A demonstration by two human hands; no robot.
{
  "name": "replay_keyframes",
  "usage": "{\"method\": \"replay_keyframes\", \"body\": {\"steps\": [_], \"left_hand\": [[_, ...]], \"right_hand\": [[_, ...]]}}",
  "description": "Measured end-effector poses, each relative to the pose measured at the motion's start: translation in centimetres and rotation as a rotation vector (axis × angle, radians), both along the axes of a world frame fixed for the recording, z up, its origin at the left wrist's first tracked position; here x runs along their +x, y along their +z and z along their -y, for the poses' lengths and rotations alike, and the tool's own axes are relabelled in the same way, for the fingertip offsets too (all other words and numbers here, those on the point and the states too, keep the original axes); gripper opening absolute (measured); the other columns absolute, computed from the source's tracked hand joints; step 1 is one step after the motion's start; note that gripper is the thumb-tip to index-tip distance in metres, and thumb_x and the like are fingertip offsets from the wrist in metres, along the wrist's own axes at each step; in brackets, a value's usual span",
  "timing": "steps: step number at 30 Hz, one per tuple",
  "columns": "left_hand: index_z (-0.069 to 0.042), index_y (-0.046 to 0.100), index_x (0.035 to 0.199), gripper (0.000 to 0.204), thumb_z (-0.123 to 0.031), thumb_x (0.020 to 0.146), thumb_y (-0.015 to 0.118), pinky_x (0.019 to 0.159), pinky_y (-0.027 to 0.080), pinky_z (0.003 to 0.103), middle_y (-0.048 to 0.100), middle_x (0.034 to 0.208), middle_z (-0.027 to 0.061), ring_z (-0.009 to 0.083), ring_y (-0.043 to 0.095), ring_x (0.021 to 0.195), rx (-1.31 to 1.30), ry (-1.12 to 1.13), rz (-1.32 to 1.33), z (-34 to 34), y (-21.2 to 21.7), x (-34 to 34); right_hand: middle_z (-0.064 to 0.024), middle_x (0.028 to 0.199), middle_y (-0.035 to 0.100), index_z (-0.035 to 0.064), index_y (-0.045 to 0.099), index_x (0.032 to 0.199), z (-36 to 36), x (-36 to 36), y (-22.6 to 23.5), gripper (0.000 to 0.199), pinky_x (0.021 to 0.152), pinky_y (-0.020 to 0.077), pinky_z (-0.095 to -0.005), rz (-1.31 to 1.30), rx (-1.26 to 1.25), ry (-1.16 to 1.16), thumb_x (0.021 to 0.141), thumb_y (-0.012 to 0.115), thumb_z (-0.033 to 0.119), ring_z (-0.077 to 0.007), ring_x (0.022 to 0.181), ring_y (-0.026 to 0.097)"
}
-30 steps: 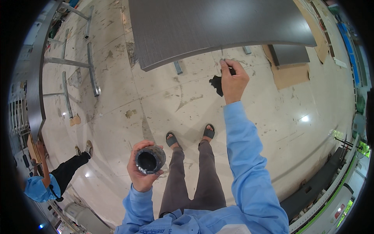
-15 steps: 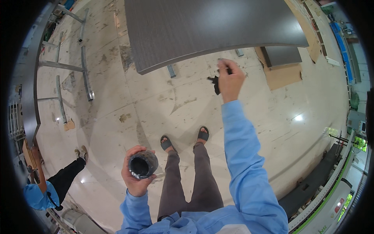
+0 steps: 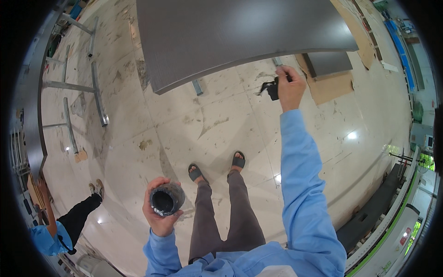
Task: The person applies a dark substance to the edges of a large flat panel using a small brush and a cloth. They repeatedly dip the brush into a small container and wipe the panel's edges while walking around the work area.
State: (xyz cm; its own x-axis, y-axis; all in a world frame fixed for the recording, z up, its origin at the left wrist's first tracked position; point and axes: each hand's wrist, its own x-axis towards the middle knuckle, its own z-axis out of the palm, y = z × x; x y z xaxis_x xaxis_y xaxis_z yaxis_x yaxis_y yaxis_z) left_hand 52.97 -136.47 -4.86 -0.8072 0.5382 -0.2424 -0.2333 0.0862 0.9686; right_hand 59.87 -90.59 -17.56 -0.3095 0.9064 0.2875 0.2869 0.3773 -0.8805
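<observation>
In my left hand (image 3: pixel 160 225), low and left of my legs, is a dark, paint-smeared jar (image 3: pixel 179 196) with its mouth facing up. The fingers wrap round its side, and the inside looks dark. My right hand (image 3: pixel 291 90) reaches forward, pinching a black cloth (image 3: pixel 271 90) whose loose end hangs to the left. This hand is just by the near edge of a dark wood-grain board (image 3: pixel 240 32); I cannot tell whether it or the cloth touches that edge.
Metal legs (image 3: pixel 197 87) show beneath the board. A smaller dark panel (image 3: pixel 328 63) lies on cardboard (image 3: pixel 330 90) at the right. Another dark tabletop with a metal frame (image 3: pixel 99 94) stands left, near a person in blue (image 3: pixel 48 237). A long machine (image 3: pixel 387 244) flanks the lower right.
My right hand has moved right along the board's near edge with the black cloth, which now swings out to the left. My left hand keeps hold of the jar.
</observation>
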Motion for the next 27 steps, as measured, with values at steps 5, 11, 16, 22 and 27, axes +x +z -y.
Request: {"method": "replay_keyframes", "body": {"steps": [5, 11, 16, 22, 27], "left_hand": [[0.003, 0.056, 0.134, 0.089, -0.031, 0.066, 0.101, 0.103, 0.054, 0.045, 0.055, 0.133, 0.0140, 0.0320, 0.066, 0.117, 0.000, 0.006, -0.030, -1.2, -0.1, 0.3], [0.003, 0.057, 0.133, 0.090, -0.032, 0.063, 0.102, 0.101, 0.054, 0.045, 0.055, 0.132, 0.0140, 0.0332, 0.066, 0.116, -0.001, 0.003, -0.028, -2.7, -0.2, 1.3], [0.003, 0.057, 0.133, 0.091, -0.032, 0.062, 0.102, 0.101, 0.054, 0.045, 0.054, 0.132, 0.0147, 0.0335, 0.066, 0.116, 0.012, -0.022, -0.022, -4.4, -0.4, 2.2], [0.004, 0.056, 0.133, 0.093, -0.033, 0.061, 0.103, 0.101, 0.055, 0.046, 0.054, 0.133, 0.0166, 0.0332, 0.065, 0.116, 0.048, -0.032, -0.028, -6.7, -0.1, 2.9], [0.004, 0.057, 0.133, 0.095, -0.038, 0.061, 0.103, 0.100, 0.055, 0.046, 0.054, 0.133, 0.0166, 0.0326, 0.065, 0.116, -0.008, -0.051, -0.042, -8.6, 0.1, 3.4]], "right_hand": [[-0.0088, 0.083, 0.076, -0.0002, 0.078, 0.098, -2.3, 1.0, 0.5, 0.019, 0.076, 0.0528, -0.0302, 0.082, 0.027, -0.085, 0.092, 0.079, 0.018, -0.0163, 0.078, 0.068], [-0.0084, 0.081, 0.077, 0.0017, 0.079, 0.098, -7.3, 4.2, 0.4, 0.018, 0.077, 0.0533, -0.0303, 0.047, 0.091, -0.205, 0.092, 0.079, 0.018, -0.0148, 0.076, 0.068], [-0.0077, 0.083, 0.077, 0.0025, 0.079, 0.099, -9.1, 5.4, -0.1, 0.018, 0.078, 0.0536, -0.0312, 0.126, 0.101, -0.150, 0.091, 0.079, 0.019, -0.0149, 0.077, 0.068], [-0.0151, 0.084, 0.076, 0.0027, 0.079, 0.096, -10.6, 6.2, 1.0, 0.017, 0.079, 0.0539, -0.0360, 0.003, -0.030, -0.191, 0.090, 0.077, 0.018, -0.0280, 0.079, 0.072], [-0.0148, 0.083, 0.076, 0.0028, 0.079, 0.096, -11.6, 6.6, 0.7, 0.016, 0.077, 0.0539, -0.0358, 0.143, 0.025, -0.097, 0.090, 0.077, 0.017, -0.0262, 0.077, 0.071]]}}
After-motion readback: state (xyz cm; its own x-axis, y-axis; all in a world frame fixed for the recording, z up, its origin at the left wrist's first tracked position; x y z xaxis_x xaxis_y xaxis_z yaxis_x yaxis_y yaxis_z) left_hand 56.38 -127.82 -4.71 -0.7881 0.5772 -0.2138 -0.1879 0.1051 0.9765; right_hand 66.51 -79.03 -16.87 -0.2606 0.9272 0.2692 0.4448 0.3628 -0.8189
